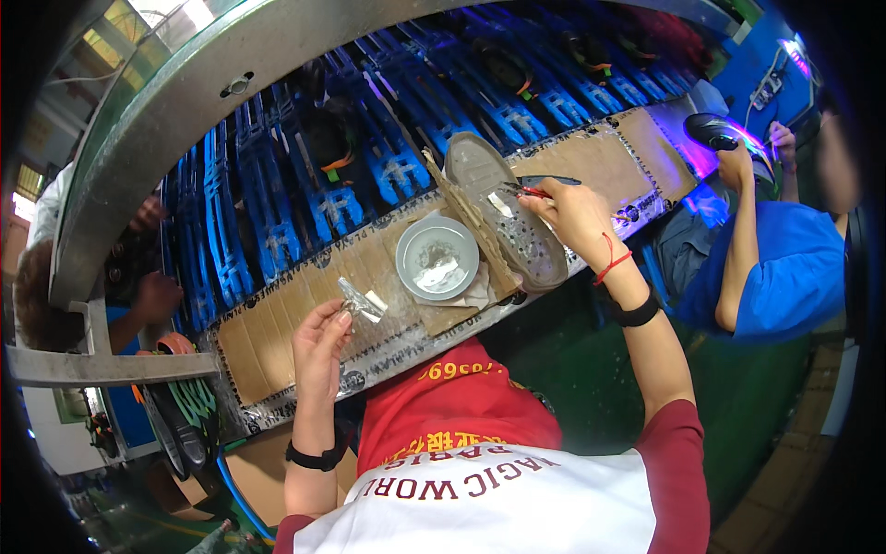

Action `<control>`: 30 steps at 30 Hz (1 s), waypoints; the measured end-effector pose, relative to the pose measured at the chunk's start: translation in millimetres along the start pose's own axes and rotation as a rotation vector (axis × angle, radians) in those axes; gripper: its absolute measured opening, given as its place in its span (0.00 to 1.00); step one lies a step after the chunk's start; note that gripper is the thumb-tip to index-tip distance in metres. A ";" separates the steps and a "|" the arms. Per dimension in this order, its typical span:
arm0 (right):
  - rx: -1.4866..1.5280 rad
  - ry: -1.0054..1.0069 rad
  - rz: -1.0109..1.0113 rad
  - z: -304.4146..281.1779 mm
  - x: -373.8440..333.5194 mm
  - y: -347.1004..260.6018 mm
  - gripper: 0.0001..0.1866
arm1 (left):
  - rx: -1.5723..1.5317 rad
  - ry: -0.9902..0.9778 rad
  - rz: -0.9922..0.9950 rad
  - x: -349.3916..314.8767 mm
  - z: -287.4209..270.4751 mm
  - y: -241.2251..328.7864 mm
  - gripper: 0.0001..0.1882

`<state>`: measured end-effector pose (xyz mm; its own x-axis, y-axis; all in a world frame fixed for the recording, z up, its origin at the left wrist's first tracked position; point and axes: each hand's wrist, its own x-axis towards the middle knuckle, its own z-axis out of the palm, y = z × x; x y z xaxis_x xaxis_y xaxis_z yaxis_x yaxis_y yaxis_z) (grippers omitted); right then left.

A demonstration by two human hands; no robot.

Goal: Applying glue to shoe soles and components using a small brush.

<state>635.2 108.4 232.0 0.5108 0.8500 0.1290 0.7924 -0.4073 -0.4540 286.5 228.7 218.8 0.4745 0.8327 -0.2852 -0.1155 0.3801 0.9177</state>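
Note:
My left hand (pixel 323 342) pinches a crinkled piece of clear plastic (pixel 358 300) between thumb and fingertips; a small white piece (pixel 376 300) shows at its edge. My right hand (pixel 577 217) is closed around a slim red tool (pixel 532 192) whose dark tip points left, over a grey-brown shoe sole (pixel 531 254). Close to that tip a small shiny white piece (pixel 500 204) lies on the sole. Small glinting bits dot the sole's middle. Between my hands stands a round grey bowl (pixel 403 254) with whitish contents, to the left of the sole.
Cardboard (pixel 268 337) covers the workbench, with a raised cardboard strip (pixel 461 208) beside the sole. Behind it runs a conveyor with rows of blue racks (pixel 397 171). A metal frame (pixel 157 102) arches overhead. At right, a person in blue (pixel 784 268) holds a shoe (pixel 715 132); another person is at left.

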 end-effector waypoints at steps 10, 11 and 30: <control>-0.078 -0.042 -0.076 34.5 29.0 2.2 0.18 | 0.002 0.025 -0.014 -2.6 1.0 -1.6 0.13; -0.077 -0.027 -0.091 36.9 30.7 2.6 0.19 | -0.002 0.031 -0.015 -3.1 0.4 -1.6 0.13; 0.044 0.460 -0.410 -57.3 -3.0 -58.8 0.03 | 0.266 -0.102 0.270 -0.2 35.2 28.5 0.13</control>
<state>606.2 110.6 308.8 0.2671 0.6990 0.6634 0.9452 -0.0558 -0.3218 313.9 225.2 254.7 0.5443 0.8388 -0.0071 -0.0239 0.0240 0.9994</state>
